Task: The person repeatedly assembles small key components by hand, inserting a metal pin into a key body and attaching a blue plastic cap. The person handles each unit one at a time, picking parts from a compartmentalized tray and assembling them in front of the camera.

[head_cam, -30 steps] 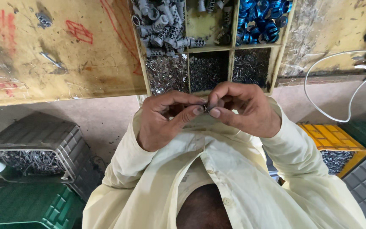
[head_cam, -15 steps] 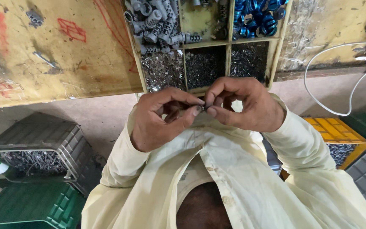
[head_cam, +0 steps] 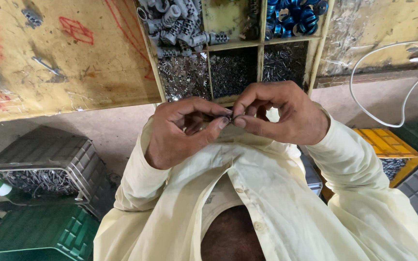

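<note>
a wooden compartment tray point(head_cam: 260, 63) lies on the yellow worktop point(head_cam: 73, 63) and serves as the landmark here. its upper cells hold grey ribbed plugs point(head_cam: 180, 21) and blue rings point(head_cam: 293, 14); its three lower cells hold fine dark metal bits point(head_cam: 233, 70). to the left of the tray, on the worktop, are red marks and a loose screw point(head_cam: 47, 65). right of the tray a white cable point(head_cam: 388, 87) loops over the surface. below and left of the tray sit a grey crate point(head_cam: 49, 154) with metal pieces in it and a green crate point(head_cam: 35, 234); below and right of it, a yellow crate point(head_cam: 388, 145).

just below the tray's lower edge, both hands meet in front of the person's cream shirt point(head_cam: 276, 203). nothing stands between the hands and the tray. the left hand point(head_cam: 180, 133) is curled, thumb and forefinger pinched on a small dark metal part point(head_cam: 229, 117); the right hand point(head_cam: 284, 113) faces it, its thumb and forefinger tips pressed to the same part, the other fingers arched above. the part is mostly hidden by the fingertips, so its shape cannot be told. both wrists are bent inward, sleeves spreading down and outward.
</note>
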